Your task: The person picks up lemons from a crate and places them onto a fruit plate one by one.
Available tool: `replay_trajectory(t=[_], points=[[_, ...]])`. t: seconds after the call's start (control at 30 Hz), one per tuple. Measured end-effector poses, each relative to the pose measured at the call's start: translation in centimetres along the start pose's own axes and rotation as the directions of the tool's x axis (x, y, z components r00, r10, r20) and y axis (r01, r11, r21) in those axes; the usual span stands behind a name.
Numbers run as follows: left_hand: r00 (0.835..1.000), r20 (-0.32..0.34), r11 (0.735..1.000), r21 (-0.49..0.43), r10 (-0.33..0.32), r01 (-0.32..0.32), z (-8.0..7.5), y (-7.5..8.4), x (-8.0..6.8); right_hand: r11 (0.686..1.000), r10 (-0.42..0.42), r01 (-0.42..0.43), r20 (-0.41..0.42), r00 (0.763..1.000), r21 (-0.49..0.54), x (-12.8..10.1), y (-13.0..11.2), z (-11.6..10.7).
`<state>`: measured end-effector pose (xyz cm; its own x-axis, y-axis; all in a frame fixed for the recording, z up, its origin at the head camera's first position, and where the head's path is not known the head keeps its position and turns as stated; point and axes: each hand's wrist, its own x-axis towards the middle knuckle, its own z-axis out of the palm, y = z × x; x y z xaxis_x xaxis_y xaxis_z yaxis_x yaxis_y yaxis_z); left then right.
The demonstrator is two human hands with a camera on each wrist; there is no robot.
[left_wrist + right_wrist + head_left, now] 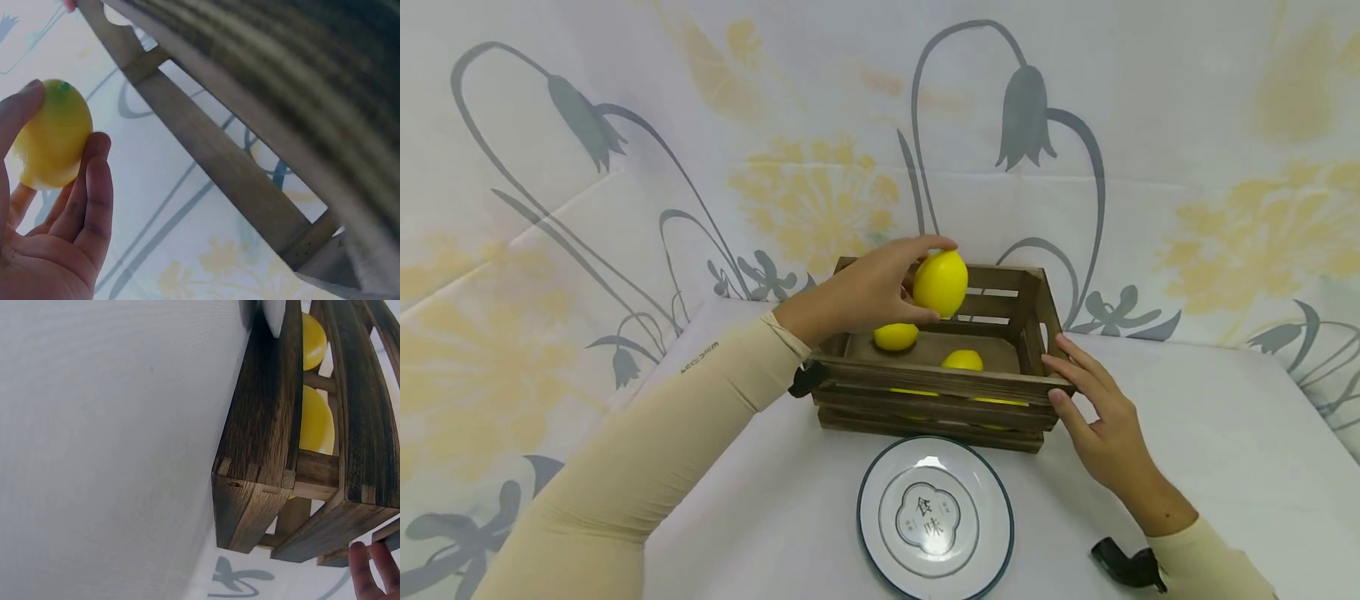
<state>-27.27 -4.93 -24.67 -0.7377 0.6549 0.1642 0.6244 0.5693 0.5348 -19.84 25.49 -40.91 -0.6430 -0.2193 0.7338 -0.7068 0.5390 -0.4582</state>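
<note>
- Lemon, yellow and oval (pixel 940 283), pinched between thumb and fingertips of left hand (pixel 857 293), raised just above the rear left part of a dark slatted wooden crate (pixel 925 379); in the left wrist view, same lemon (pixel 53 134) grasped by curled fingers (pixel 94 187), crate slats behind it.
- Right hand (pixel 1097 417) with fingers straight and relaxed, grasping nothing, fingertips laid against the crate's right front corner; in the right wrist view, only fingertips (pixel 375 569) seen by the crate's corner (pixel 262 456).
- Inside the crate: second yellow lemon (pixel 896 336) near the back left, third yellow lemon (pixel 962 360) near the front middle; more yellow seen through the front slats, count unclear.
- Crate at the middle of the white table (pixel 1225 433), towards its far edge.
- Round white plate with blue-grey rim and printed centre (pixel 936 518) just in front of the crate, near the table's front edge, apart from both hands.
- Flower-print cloth backdrop (pixel 820 192) behind the table.
</note>
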Motion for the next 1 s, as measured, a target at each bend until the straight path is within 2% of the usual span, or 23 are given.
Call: replay_trajectory(t=[0.2, 0.33, 0.47, 0.67, 0.83, 1.0], points=[[0.996, -0.069, 0.999, 0.011, 0.049, -0.049, 0.5, -0.2, -1.5, 1.000, 0.005, -0.005, 0.017, 1.000, -0.008, 0.0, 0.0, -0.1], [0.988, -0.123, 0.996, -0.004, 0.092, -0.093, 0.9, 0.0, -2.3, 1.000, 0.017, -0.017, 0.023, 1.000, -0.004, 0.2, 0.1, -0.3], [0.973, -0.172, 0.987, -0.022, 0.152, -0.158, 1.3, 0.3, -2.9, 1.000, 0.001, -0.001, 0.012, 1.000, 0.004, 0.3, 0.1, -0.4], [0.941, -0.255, 0.967, -0.061, 0.223, -0.246, 2.6, 0.5, -4.1, 1.000, -0.010, 0.010, -0.003, 1.000, -0.001, 0.2, 0.0, -0.5], [0.935, -0.270, 0.964, -0.071, 0.228, -0.256, 3.8, 0.2, -5.4, 1.000, 0.023, -0.023, 0.021, 1.000, -0.008, -0.1, 0.1, -0.3], [0.928, -0.281, 0.957, -0.084, 0.244, -0.277, 4.5, 0.4, -6.5, 1.000, -0.014, 0.014, -0.007, 1.000, 0.009, 0.0, 0.2, -0.1]])
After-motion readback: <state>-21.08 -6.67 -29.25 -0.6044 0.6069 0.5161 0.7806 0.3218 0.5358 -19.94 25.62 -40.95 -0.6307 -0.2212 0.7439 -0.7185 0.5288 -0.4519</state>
